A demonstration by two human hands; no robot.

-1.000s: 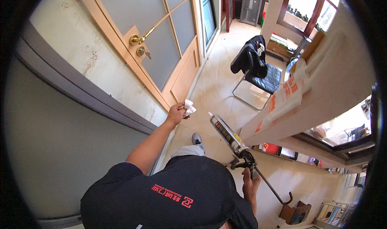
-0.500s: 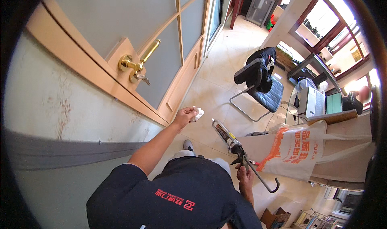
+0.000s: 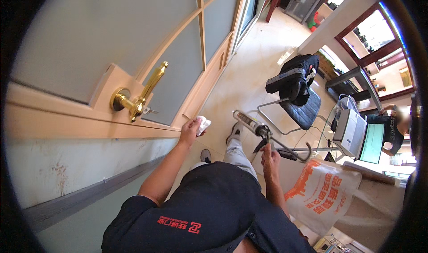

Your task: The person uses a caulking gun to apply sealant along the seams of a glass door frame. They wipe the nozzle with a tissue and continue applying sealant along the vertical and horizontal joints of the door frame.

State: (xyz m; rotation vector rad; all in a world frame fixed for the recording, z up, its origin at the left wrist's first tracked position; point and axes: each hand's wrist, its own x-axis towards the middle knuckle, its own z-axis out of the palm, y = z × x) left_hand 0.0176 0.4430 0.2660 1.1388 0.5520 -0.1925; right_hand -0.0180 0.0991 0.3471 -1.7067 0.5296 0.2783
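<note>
Swung closer since a second ago, brass door handle (image 3: 138,97) now large at left; right hand (image 3: 270,157) clenched round caulking gun (image 3: 258,130) near the knees, left hand (image 3: 191,130) pinching white rag (image 3: 203,124) against wooden door frame (image 3: 196,102), black chair (image 3: 298,90) beyond.

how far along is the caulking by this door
No finished bead shows. In hand: the right hand grips a caulking gun, nozzle in the air over the floor; the left hand presses a white rag near the wooden door frame. Left: any sealing; the pictures show none.
</note>
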